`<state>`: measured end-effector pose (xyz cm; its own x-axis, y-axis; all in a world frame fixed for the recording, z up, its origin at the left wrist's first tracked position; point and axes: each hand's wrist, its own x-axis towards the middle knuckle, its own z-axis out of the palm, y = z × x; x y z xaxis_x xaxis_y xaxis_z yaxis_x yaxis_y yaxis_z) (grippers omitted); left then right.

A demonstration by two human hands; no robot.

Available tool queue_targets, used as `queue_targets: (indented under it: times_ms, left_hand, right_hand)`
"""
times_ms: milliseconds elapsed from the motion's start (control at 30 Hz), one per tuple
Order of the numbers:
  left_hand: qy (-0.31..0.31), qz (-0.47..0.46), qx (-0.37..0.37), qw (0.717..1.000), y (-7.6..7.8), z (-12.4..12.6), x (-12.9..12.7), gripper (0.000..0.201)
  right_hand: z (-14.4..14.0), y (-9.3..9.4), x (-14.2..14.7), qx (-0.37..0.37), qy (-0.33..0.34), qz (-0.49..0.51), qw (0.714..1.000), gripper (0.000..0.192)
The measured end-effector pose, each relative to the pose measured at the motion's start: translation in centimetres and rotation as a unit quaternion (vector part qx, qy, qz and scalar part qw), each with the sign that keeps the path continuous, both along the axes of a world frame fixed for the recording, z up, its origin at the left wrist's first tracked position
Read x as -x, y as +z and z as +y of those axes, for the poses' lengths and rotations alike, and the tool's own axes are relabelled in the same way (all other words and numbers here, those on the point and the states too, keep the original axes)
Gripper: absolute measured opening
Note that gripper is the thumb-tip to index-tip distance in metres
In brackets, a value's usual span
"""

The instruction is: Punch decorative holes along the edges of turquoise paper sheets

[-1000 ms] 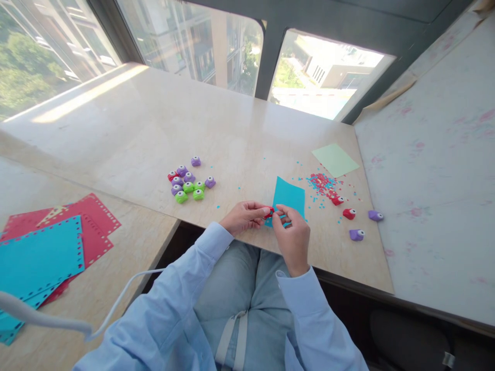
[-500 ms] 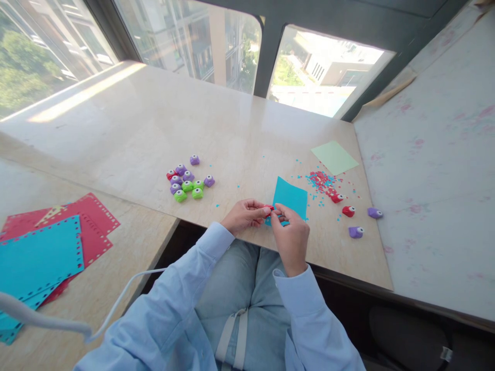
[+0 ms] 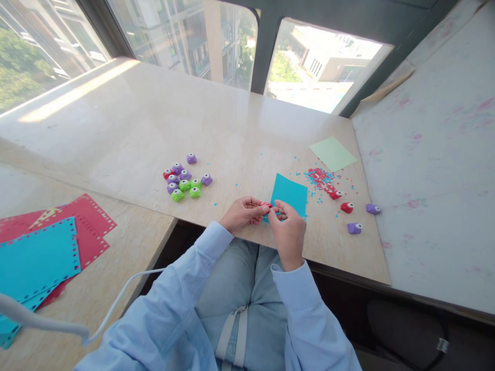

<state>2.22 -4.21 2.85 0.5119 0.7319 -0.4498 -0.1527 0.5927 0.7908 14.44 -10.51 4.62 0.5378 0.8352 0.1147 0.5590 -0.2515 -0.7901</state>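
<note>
Red punch (image 3: 266,205), no legible writing

- punch (image 3: 266,205): red
- sheet (image 3: 289,194): teal
- square (image 3: 332,153): pale green
- punches (image 3: 184,179): purple, green, red
- confetti (image 3: 320,178): red, teal
- sleeves (image 3: 181,299): light blue

Both arms wear pale blue long shirt sleeves (image 3: 185,304) with buttoned cuffs (image 3: 284,270); light blue jeans (image 3: 240,288) cover the lap, toward six o'clock.

A small red plastic paper punch (image 3: 266,205) sits pinched at the near left corner of a teal paper sheet (image 3: 290,194) lying flat on the bench.
</note>
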Motion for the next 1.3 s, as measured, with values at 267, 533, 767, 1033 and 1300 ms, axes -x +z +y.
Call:
queue_targets:
  times_ms: [267,533,767,1033,1300]
  left_hand:
    - [-0.007,0.004,0.010,1.000,0.0,0.0,0.0,0.057]
    - [-0.007,0.005,0.007,1.000,0.0,0.0,0.1,0.056]
    - [-0.009,0.006,0.007,1.000,-0.1,0.1,0.1,0.055]
    - [-0.020,0.000,0.005,1.000,-0.2,0.1,0.1,0.055]
    - [-0.028,0.000,0.009,1.000,0.0,0.1,0.2,0.050]
  right_hand:
    - [-0.2,0.1,-0.2,0.003,0.008,0.066,0.998,0.043]
    - [-0.3,0.1,-0.3,-0.013,0.017,0.136,0.991,0.041]
    - [-0.4,0.0,-0.6,-0.006,0.012,0.202,0.979,0.043]
    - [-0.3,-0.6,-1.3,-0.013,-0.010,0.296,0.955,0.045]
    - [-0.2,0.0,-1.3,0.005,-0.012,0.324,0.946,0.045]
